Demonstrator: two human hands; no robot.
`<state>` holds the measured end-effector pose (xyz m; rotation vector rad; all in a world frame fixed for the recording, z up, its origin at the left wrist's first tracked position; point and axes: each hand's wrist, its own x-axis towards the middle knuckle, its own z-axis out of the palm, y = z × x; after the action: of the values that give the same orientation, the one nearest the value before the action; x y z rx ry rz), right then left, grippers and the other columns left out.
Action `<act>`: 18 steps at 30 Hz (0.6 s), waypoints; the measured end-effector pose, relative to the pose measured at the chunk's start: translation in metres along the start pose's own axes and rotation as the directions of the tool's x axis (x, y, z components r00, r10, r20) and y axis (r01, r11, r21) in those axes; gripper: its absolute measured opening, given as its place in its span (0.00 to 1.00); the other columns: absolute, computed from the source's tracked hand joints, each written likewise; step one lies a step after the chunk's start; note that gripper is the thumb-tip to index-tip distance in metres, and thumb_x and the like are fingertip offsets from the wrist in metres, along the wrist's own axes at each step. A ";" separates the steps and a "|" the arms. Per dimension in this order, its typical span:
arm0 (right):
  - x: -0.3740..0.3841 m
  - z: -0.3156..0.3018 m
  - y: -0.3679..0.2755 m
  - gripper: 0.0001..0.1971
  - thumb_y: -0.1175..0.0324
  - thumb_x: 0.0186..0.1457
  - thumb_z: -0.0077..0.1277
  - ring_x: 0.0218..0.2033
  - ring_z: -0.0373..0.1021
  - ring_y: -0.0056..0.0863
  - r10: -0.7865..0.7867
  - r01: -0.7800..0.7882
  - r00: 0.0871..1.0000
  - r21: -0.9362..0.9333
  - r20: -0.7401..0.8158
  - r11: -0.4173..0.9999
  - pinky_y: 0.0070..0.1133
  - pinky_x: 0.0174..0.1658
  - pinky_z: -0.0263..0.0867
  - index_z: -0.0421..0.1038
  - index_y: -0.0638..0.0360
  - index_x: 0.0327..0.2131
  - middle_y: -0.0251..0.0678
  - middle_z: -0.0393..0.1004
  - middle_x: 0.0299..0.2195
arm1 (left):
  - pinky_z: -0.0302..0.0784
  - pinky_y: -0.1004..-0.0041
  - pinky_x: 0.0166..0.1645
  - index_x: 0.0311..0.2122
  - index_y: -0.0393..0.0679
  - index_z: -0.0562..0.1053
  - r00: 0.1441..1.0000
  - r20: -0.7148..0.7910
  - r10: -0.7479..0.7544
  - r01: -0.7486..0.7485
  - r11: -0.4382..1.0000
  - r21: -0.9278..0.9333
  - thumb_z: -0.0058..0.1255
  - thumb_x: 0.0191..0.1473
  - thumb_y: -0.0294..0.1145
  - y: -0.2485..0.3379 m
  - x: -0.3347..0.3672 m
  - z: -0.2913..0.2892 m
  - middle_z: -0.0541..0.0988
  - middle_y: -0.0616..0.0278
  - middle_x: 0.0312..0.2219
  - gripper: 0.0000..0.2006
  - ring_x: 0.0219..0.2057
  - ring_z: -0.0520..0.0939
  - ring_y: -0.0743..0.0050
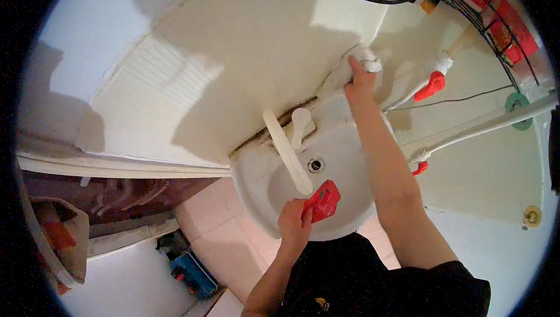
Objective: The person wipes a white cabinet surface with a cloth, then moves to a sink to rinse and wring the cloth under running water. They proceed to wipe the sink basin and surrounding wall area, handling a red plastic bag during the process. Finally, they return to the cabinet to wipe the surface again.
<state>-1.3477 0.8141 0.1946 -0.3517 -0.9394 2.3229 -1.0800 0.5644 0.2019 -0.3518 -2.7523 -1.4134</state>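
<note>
Two grips: left hand [293, 222] clasps red cloth [322, 201]; right hand [360, 82] white rag [366, 58].

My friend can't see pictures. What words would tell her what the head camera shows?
Seen from above, a person's right hand presses a white cloth against the wall behind a white sink, while the left hand holds a red rag over the basin. A long white faucet reaches over the drain.

One sink [256, 183], two red valve handles [430, 86]
</note>
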 end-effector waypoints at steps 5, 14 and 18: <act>-0.082 0.047 0.024 0.30 0.82 0.40 0.55 0.47 0.62 0.34 -0.075 0.075 0.997 -0.264 0.013 0.962 0.27 0.48 0.63 0.57 0.54 0.49 0.34 0.64 0.45 | 0.67 0.62 0.33 0.31 0.40 0.71 0.993 0.069 -0.097 0.100 0.994 -0.035 0.48 0.45 0.22 -0.002 -0.007 -0.002 0.72 0.56 0.26 0.05 0.29 0.72 0.53; -0.113 0.072 0.002 0.21 0.80 0.31 0.58 0.46 0.62 0.35 -0.237 0.908 0.395 -0.338 0.888 0.247 0.30 0.50 0.55 0.69 0.51 0.35 0.38 0.63 0.44 | 0.69 0.64 0.34 0.32 0.40 0.71 0.993 0.118 -0.027 0.024 0.999 0.024 0.49 0.45 0.21 0.013 0.009 0.014 0.74 0.55 0.27 0.07 0.31 0.74 0.54; -0.075 0.047 -0.003 0.20 0.81 0.32 0.55 0.46 0.62 0.38 -0.302 0.820 0.548 -0.431 0.780 0.375 0.30 0.52 0.55 0.69 0.50 0.34 0.39 0.63 0.45 | 0.69 0.64 0.34 0.32 0.40 0.71 0.999 0.043 -0.009 0.011 0.999 -0.037 0.50 0.44 0.20 0.001 0.002 0.009 0.73 0.55 0.27 0.07 0.29 0.74 0.54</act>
<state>-1.3083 0.7438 0.2311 0.4243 -1.9966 1.1605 -1.0814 0.5727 0.1981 -0.3740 -2.7682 -1.4788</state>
